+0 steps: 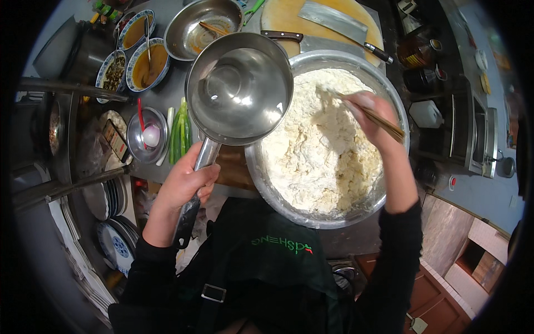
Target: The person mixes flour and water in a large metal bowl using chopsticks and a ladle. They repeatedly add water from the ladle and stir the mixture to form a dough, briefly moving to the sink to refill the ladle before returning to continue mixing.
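Observation:
My left hand [183,183] is closed around the handle of a large stainless steel ladle [240,125], which holds clear liquid. The ladle's bowl overlaps the left rim of a wide metal basin [267,196]. Inside the basin lies a lumpy mass of pale flour dough [317,167], drier and whiter at the top, more yellow at the lower right. Over the basin's right side, my right hand [371,115] grips a bundle of wooden chopsticks [381,123]. Their tips are in the flour, coated with it.
Behind the basin, two cleavers [333,21] lie on a round chopping board [279,14]. At left stand a steel bowl [177,37], patterned bowls of sauce [148,64], green onions [180,133], a small bowl with an onion [151,135] and a phone [116,140]. Jars [417,54] line the right.

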Action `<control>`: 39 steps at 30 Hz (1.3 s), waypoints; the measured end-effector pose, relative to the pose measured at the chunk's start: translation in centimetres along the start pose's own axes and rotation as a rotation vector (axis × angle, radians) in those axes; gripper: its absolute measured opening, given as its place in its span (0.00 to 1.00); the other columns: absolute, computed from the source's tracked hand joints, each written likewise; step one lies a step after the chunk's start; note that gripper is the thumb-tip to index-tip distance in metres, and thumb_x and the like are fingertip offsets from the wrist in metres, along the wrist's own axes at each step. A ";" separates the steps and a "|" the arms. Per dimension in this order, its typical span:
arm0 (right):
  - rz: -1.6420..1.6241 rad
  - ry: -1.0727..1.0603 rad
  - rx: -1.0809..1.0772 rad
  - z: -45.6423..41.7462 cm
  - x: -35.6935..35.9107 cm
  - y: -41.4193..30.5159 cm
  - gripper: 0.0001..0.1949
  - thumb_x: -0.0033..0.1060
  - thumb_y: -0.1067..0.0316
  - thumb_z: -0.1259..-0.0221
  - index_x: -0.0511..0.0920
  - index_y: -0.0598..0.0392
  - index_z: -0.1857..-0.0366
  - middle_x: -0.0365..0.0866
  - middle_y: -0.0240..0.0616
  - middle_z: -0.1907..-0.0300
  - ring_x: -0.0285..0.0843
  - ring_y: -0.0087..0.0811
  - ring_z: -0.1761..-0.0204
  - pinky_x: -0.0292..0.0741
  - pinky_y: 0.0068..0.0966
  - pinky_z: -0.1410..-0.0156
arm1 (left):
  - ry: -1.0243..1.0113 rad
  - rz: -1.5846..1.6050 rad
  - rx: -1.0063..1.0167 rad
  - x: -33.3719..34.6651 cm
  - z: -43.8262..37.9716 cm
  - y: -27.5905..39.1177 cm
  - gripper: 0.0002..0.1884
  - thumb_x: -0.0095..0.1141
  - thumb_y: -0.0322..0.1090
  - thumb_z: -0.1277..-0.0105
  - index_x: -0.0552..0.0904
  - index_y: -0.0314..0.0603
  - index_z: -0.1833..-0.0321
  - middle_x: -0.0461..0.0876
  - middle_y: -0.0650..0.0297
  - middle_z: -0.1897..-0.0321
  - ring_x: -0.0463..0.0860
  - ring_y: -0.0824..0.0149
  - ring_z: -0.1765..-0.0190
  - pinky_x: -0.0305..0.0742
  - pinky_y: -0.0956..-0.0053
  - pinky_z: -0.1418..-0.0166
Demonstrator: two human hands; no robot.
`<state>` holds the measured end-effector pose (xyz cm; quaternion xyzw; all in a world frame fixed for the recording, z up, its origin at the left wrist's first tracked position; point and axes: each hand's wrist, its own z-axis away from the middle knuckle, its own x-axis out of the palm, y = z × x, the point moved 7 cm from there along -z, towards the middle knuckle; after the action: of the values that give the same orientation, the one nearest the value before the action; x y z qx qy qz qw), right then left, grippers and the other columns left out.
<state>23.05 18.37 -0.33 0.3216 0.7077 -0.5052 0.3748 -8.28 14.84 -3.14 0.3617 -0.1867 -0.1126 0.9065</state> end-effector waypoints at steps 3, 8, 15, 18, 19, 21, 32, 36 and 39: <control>-0.121 0.072 0.061 1.3 6.1 2.4 0.04 0.55 0.69 0.45 0.79 0.55 0.71 0.78 0.39 0.72 0.76 0.36 0.71 0.74 0.28 0.65 | 0.005 -0.008 -0.015 0.2 0.2 0.3 0.20 0.48 0.25 0.40 0.63 0.39 0.44 0.65 0.67 0.83 0.64 0.78 0.86 0.62 0.82 0.84; -0.405 -0.374 0.360 6.1 9.2 -1.5 0.04 0.54 0.69 0.45 0.79 0.53 0.70 0.79 0.36 0.73 0.77 0.33 0.71 0.75 0.27 0.66 | -0.018 -0.026 -0.020 0.2 -0.4 0.3 0.22 0.49 0.26 0.40 0.62 0.40 0.42 0.66 0.68 0.83 0.64 0.78 0.86 0.63 0.81 0.83; -0.140 -0.091 -0.094 3.6 -2.4 -5.5 0.05 0.56 0.74 0.47 0.80 0.52 0.68 0.79 0.42 0.71 0.78 0.38 0.67 0.76 0.30 0.61 | -0.041 -0.045 -0.006 0.8 -0.9 0.6 0.25 0.49 0.26 0.40 0.60 0.40 0.39 0.66 0.68 0.82 0.65 0.78 0.85 0.63 0.81 0.83; 0.047 -0.010 0.083 0.9 -3.1 -0.6 0.04 0.54 0.70 0.45 0.79 0.53 0.68 0.79 0.41 0.70 0.77 0.38 0.67 0.75 0.28 0.61 | -0.069 -0.070 -0.001 1.2 -1.7 1.0 0.22 0.50 0.25 0.40 0.62 0.38 0.42 0.67 0.68 0.81 0.65 0.78 0.86 0.63 0.81 0.83; 0.074 -0.003 0.111 0.2 -2.0 1.2 0.05 0.54 0.69 0.44 0.79 0.53 0.67 0.79 0.41 0.70 0.77 0.37 0.67 0.75 0.26 0.61 | -0.077 -0.076 0.000 1.4 -1.9 1.2 0.21 0.50 0.25 0.40 0.63 0.38 0.44 0.67 0.68 0.81 0.65 0.77 0.86 0.63 0.81 0.84; -0.031 0.026 0.292 0.6 2.0 5.3 0.05 0.54 0.67 0.43 0.79 0.54 0.69 0.79 0.40 0.70 0.76 0.34 0.69 0.74 0.23 0.62 | -0.065 -0.067 0.009 2.1 -2.2 1.6 0.18 0.50 0.25 0.40 0.64 0.37 0.47 0.67 0.68 0.81 0.65 0.77 0.86 0.63 0.81 0.84; -0.194 -0.282 -0.040 6.0 2.1 -5.1 0.05 0.55 0.68 0.45 0.78 0.55 0.72 0.80 0.40 0.72 0.78 0.33 0.71 0.78 0.26 0.64 | -0.083 -0.129 0.048 3.6 -3.9 2.9 0.13 0.50 0.26 0.40 0.67 0.38 0.53 0.67 0.68 0.81 0.65 0.78 0.85 0.63 0.82 0.84; -0.078 -0.024 0.111 4.3 -3.1 -0.1 0.03 0.55 0.70 0.46 0.78 0.56 0.70 0.80 0.42 0.70 0.79 0.37 0.66 0.78 0.29 0.62 | -0.095 -0.161 0.051 4.2 -4.5 3.2 0.13 0.50 0.26 0.39 0.68 0.38 0.52 0.67 0.69 0.81 0.65 0.78 0.85 0.63 0.82 0.83; 0.018 -0.010 0.294 2.1 -2.6 4.9 0.09 0.52 0.66 0.43 0.79 0.60 0.66 0.78 0.49 0.67 0.76 0.46 0.64 0.72 0.33 0.58 | -0.105 -0.187 0.039 4.7 -4.9 3.5 0.14 0.50 0.26 0.39 0.67 0.38 0.50 0.67 0.69 0.82 0.65 0.78 0.85 0.63 0.82 0.83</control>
<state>28.90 17.57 -0.88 0.3769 0.6215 -0.6015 0.3316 -1.72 18.76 -2.79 0.3889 -0.2014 -0.2116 0.8737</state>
